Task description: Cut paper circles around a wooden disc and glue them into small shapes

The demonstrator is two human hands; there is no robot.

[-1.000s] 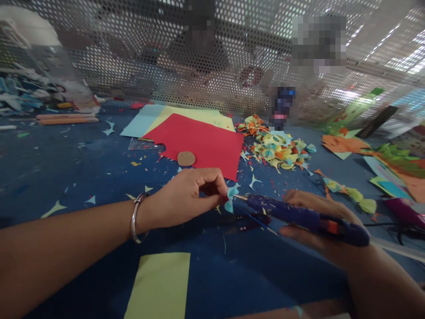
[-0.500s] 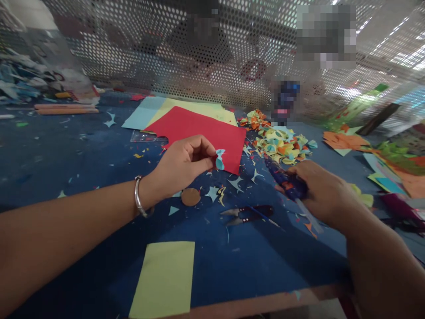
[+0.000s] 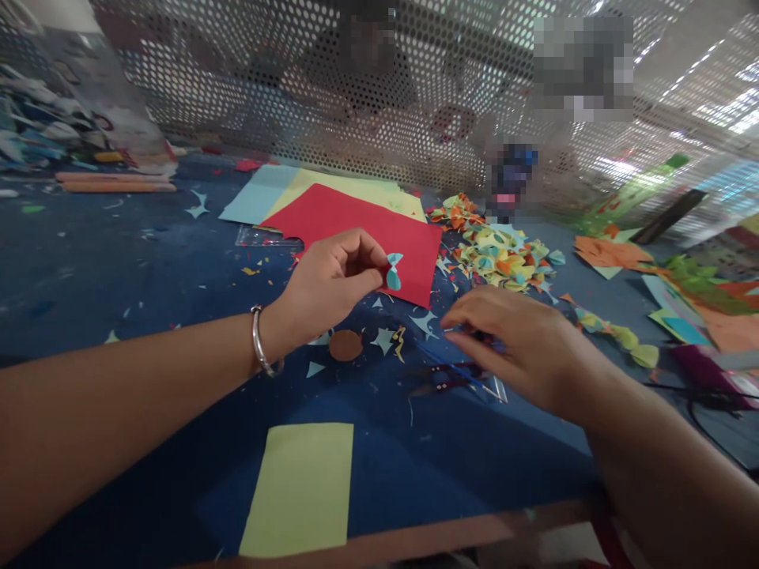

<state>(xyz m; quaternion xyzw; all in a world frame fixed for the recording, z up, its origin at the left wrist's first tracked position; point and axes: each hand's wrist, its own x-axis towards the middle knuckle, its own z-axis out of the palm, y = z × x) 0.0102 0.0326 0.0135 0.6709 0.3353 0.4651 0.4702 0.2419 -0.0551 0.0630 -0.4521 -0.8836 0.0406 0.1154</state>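
Observation:
My left hand [image 3: 337, 269], with a silver bangle at its wrist, pinches a small light-blue folded paper piece [image 3: 394, 273] between thumb and fingertips, over a red paper sheet [image 3: 368, 229]. My right hand [image 3: 510, 332] hovers palm down over the table, thumb and forefinger apart. Under it lie dark-handled thread snips [image 3: 436, 378] and a thin blue stick [image 3: 459, 367], partly covered by the hand. A clear tip [image 3: 501, 390] of the purple tube-like tool shows beside them; most of it is hidden. A brown disc [image 3: 345, 345] and star-shaped paper scraps [image 3: 384, 340] lie between the hands.
A yellow paper rectangle [image 3: 300, 490] lies near the front edge. A heap of folded paper pieces [image 3: 501, 257] sits behind my right hand, before a perforated metal screen [image 3: 266, 103]. A bottle [image 3: 112, 103] stands back left; orange paper [image 3: 613, 253] lies to the right.
My right hand has moved left and let go of the purple tube-like tool, which now lies under it by the snips. My left hand keeps its pinch, nearly unmoved.

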